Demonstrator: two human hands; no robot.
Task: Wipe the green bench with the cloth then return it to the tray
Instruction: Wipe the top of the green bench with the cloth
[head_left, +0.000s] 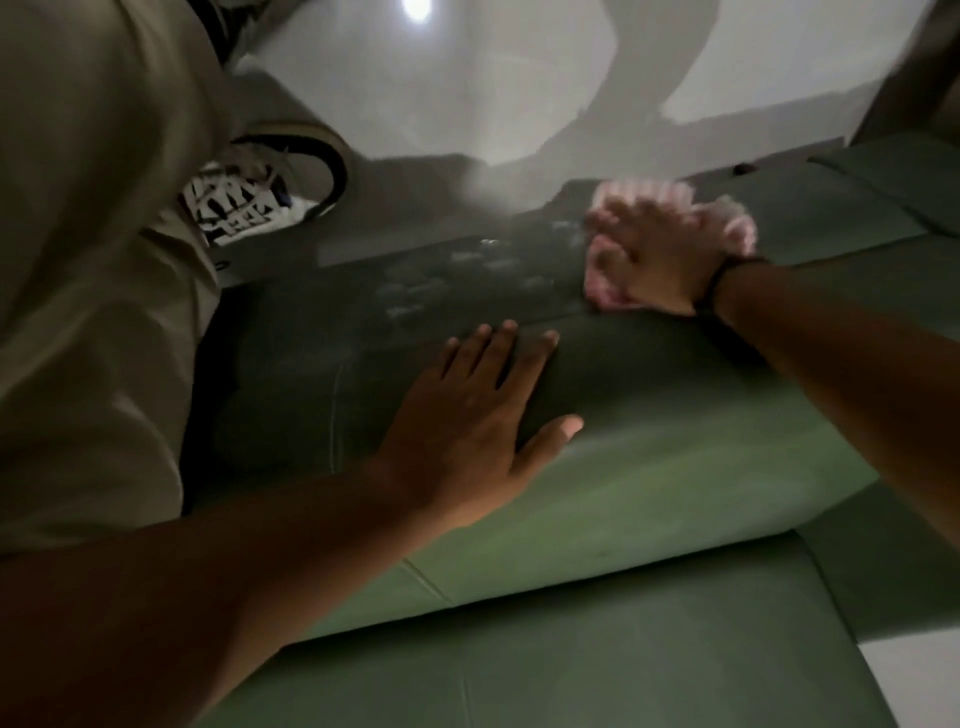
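The green bench (675, 467) fills the lower and right part of the view, its padded top rounded and dimly lit. My right hand (660, 254) presses a pink cloth (737, 223) flat onto the far part of the bench; hand and cloth are blurred by motion. Pale smears show on the bench surface just left of the cloth. My left hand (478, 421) lies flat on the bench with fingers spread, holding nothing. The tray is not in view.
My leg in beige trousers (93, 260) and a black-and-white sneaker (249, 197) stand at the left on a pale glossy floor (493, 78). Another green cushion section (893, 176) lies at the far right.
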